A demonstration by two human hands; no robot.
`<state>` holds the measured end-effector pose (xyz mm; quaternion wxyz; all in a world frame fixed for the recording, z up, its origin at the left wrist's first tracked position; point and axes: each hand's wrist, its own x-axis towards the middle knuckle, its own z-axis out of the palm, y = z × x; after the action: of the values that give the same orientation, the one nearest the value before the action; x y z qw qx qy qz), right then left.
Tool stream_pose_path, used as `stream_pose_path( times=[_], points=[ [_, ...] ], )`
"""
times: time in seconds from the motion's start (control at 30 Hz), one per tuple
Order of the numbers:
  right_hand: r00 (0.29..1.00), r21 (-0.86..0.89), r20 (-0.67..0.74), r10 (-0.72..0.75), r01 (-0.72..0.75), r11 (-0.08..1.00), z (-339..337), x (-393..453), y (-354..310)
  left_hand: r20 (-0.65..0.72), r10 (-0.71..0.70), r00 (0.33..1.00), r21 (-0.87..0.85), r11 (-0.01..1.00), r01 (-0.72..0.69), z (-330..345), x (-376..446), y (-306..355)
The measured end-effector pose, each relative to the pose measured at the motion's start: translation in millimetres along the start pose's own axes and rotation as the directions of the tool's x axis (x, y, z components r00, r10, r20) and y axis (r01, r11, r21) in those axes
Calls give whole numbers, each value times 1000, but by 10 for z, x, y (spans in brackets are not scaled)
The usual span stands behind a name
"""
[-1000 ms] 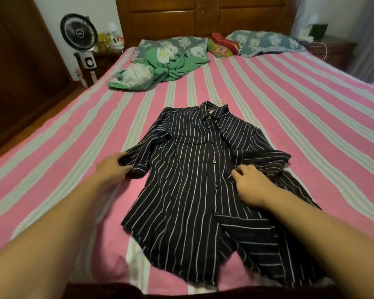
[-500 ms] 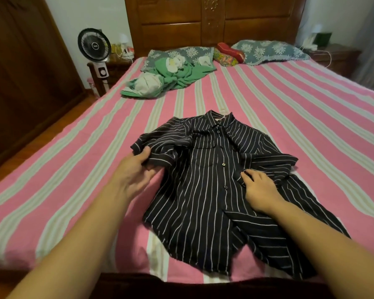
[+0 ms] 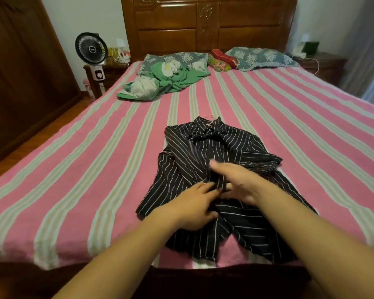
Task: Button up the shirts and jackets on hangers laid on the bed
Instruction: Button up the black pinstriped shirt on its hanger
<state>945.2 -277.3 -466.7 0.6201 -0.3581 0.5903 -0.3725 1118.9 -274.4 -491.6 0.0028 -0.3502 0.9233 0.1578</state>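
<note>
A black shirt with thin white stripes (image 3: 242, 152) lies front up on a pink hanger (image 3: 210, 116) in the middle of the pink striped bed (image 3: 95, 169). Its collar points toward the headboard. The shirt's left sleeve (image 3: 188, 154) is folded diagonally across the chest. My left hand (image 3: 194, 206) holds the cuff end of that sleeve at the shirt's middle. My right hand (image 3: 238, 182) is blurred and lies over the front placket beside the cuff, fingers stretched out. The buttons under my hands are hidden. The lower front panels spread apart near the bed's foot.
A heap of green and white clothes (image 3: 166, 83) lies near the blue patterned pillows (image 3: 257, 58). The wooden headboard (image 3: 207, 24) stands behind them. A black fan (image 3: 91, 48) stands on the left, a nightstand (image 3: 324, 63) at the right, and a dark wardrobe (image 3: 20, 72) along the left wall.
My left hand has carried the left sleeve from the shirt's outer side across the chest to the middle. My right hand has lifted and moved left toward it. The view has pulled back.
</note>
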Motion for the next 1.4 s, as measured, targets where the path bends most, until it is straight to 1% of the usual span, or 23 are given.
stream_pose_path(
  times=[0.03,0.07,0.1,0.17,0.23,0.27,0.33,0.4,0.47,0.53,0.57,0.6,0.63,0.7,0.77,0.83,0.93,1.0,1.07,1.13,1.2,1.3,1.4],
  points=[
    [989,-92,-147,20,-34,995,-22,64,101,42,-35,999,-47,998,37,38,-15,27],
    [956,-142,-292,31,-76,987,-54,124,193,8,-78,997,-129,988,78,62,-44,1],
    [930,-133,-365,52,-107,985,-95,160,266,-55,-133,990,-209,971,119,92,-87,-50],
    [920,-97,-386,68,-114,989,-158,190,340,-119,-238,964,-223,952,208,143,-200,-190],
    [908,-161,-418,30,-106,981,-165,226,375,-112,-283,952,-172,950,262,220,-309,-287],
    [894,-276,-446,-41,-94,957,-152,250,378,-108,-287,952,-164,949,268,246,-343,-299],
    [834,-603,-452,-317,-24,797,-106,290,361,-123,-288,950,-161,950,268,294,-356,-301],
    [764,-792,-258,-592,184,583,-55,319,351,-152,-289,945,-155,951,266,309,-343,-288],
    [741,-857,52,-670,378,351,-45,354,310,-160,-276,948,-142,956,255,297,-310,-304],
    [787,-884,374,-491,463,68,-64,440,243,-135,-214,967,-80,976,204,224,-225,-366],
    [822,-876,451,-347,483,6,-79,489,195,-102,-166,981,-43,986,162,171,-152,-426],
    [855,-877,462,-236,480,23,-107,540,108,-58,-119,991,-29,993,118,98,-70,-495],
    [883,-884,427,-192,453,115,-139,596,-22,-13,-81,997,-43,996,80,13,19,-574],
    [915,-884,300,-271,374,282,-236,824,-344,38,-41,998,-141,989,46,-158,227,-742],
    [895,-924,164,-415,287,253,-382,1272,-616,118,-58,991,-412,905,102,-268,488,-943],
    [882,-963,61,-467,175,203,-491,1834,-823,248,-60,967,-649,731,212,-266,736,-1136],
    [862,-984,-70,-502,23,176,-671,2766,-1008,268,-41,963,-732,641,231,-10,896,-1349],
    [828,-966,-220,-515,-112,233,-892,3244,-1016,244,-36,969,-782,584,218,121,897,-1420],
    [828,-928,-361,-429,-275,251,-1062,3492,-928,236,-43,971,-801,557,219,135,878,-1438],
    [837,-923,-385,-388,-343,176,-1123,3488,-912,248,-52,967,-786,574,232,76,890,-1431],
    [831,-932,-362,-424,-322,165,-1124,3300,-1059,284,-56,957,-722,644,252,7,919,-1384],
    [785,-924,-362,-503,-229,307,-1033,2784,-1465,356,-91,930,-559,777,290,-141,905,-1289],
    [767,-874,-375,-521,-105,474,-775,2027,-1993,481,-97,871,-407,856,320,-547,683,-1092]
  ],
)
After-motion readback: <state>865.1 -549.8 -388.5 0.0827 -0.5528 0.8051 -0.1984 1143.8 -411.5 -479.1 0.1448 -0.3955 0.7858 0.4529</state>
